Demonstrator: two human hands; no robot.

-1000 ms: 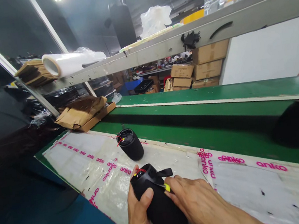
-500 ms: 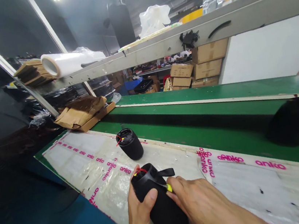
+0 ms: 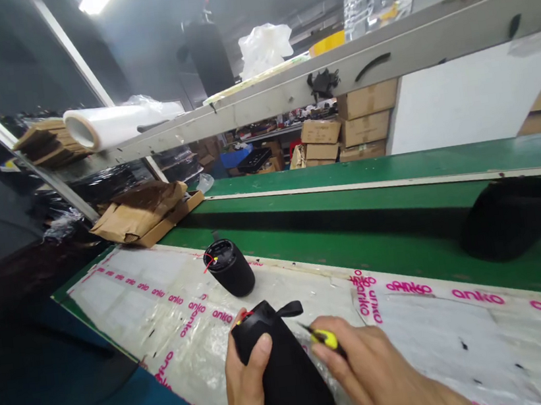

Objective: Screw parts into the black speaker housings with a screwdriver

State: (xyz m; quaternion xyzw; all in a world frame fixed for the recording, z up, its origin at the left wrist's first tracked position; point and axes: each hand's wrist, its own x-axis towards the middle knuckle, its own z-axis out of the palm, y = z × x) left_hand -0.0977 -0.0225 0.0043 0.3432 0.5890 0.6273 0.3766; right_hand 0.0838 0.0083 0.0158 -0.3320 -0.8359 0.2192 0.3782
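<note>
My left hand [image 3: 248, 378] is wrapped round a black cylindrical speaker [image 3: 297, 385], its thumb lying along the near side. The speaker is tilted, with its open end away from me; red wires show there, and a black strap loop [image 3: 290, 309] sticks out to the right. In my right hand [image 3: 365, 356] is a utility knife [image 3: 326, 340] with a yellow and black handle. Its thin blade points up and left, a little apart from the speaker. Beyond my left hand a second black speaker [image 3: 233, 274] stands upright, red wires at its open top.
Plastic sheeting with pink "anko" print [image 3: 432, 334] covers the near work surface. Behind it runs a green bench [image 3: 333, 221] holding a dark object [image 3: 507, 224] at right and a cardboard tray [image 3: 163, 223] at left. An overhead shelf [image 3: 276, 92] carries a plastic film roll [image 3: 111, 125].
My right hand has drawn the knife away from the speaker's upper edge, to the right. My left hand still grips the speaker. The whole view has shifted slightly.
</note>
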